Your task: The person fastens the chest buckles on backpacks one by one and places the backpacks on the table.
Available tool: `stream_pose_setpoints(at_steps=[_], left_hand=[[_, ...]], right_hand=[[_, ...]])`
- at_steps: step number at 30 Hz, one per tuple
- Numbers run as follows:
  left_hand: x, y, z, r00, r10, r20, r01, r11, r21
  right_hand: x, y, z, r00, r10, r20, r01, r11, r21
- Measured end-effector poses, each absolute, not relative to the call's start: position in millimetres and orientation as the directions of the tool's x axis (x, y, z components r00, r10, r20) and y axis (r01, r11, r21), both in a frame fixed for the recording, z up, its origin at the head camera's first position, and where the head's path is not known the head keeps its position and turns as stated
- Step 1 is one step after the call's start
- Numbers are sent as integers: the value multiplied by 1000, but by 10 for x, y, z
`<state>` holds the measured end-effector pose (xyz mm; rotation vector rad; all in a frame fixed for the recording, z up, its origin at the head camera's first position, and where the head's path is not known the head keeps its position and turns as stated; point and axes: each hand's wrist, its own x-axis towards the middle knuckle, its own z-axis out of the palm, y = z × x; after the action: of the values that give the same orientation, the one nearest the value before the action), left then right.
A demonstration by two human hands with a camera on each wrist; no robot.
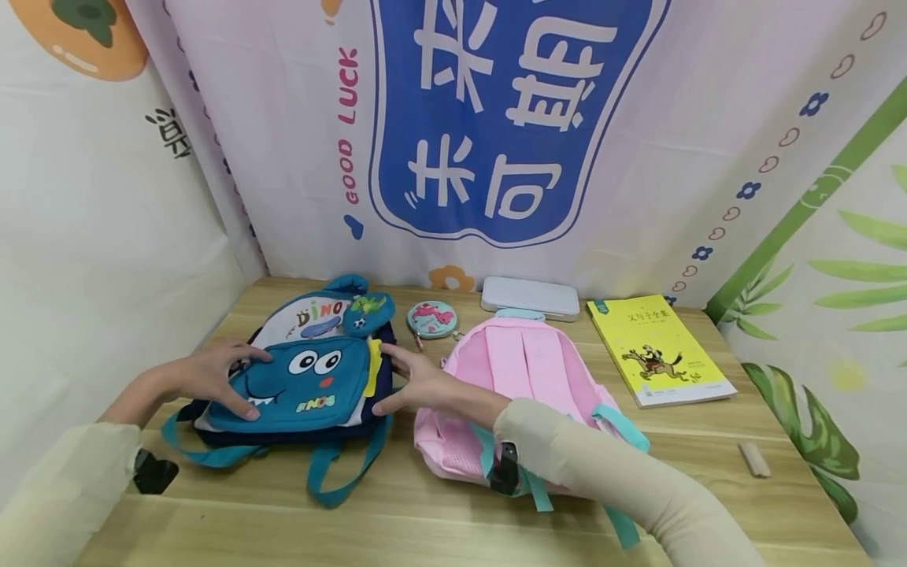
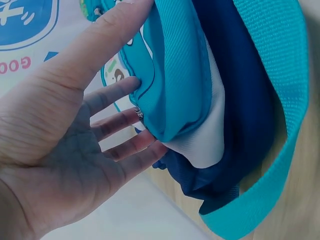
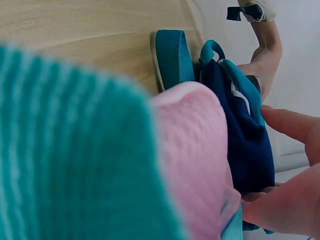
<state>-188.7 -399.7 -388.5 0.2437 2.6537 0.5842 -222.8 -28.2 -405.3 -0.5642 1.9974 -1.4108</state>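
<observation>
Beige sleeves (image 1: pixel 616 472) lead to the left hand (image 1: pixel 205 376) and right hand (image 1: pixel 423 383), each grip spread wide against the blue backpack (image 1: pixel 305 387) at eight o'clock on the counter (image 1: pixel 234 520), seemingly steadying it, so the next move probably calls for a firmer hold.

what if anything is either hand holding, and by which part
Nothing is plainly gripped: the left hand touches the blue backpack at its front pocket's left side, and the right hand touches the pack's right side.
</observation>
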Motion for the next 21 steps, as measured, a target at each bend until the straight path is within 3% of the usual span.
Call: stream_pose_setpoints(at_steps=[7, 21], left_hand=[[-1875, -3946, -3894, -888, 255, -383, 45, 876, 480], [-1868, -3737, -3864, -870, 301, -391, 58, 849, 525]], right_hand=[[-2238, -253, -4013, -730, -652, -205, 42, 258, -965], [-2353, -129, -3703, -699, -709, -87, -39, 159, -986]])
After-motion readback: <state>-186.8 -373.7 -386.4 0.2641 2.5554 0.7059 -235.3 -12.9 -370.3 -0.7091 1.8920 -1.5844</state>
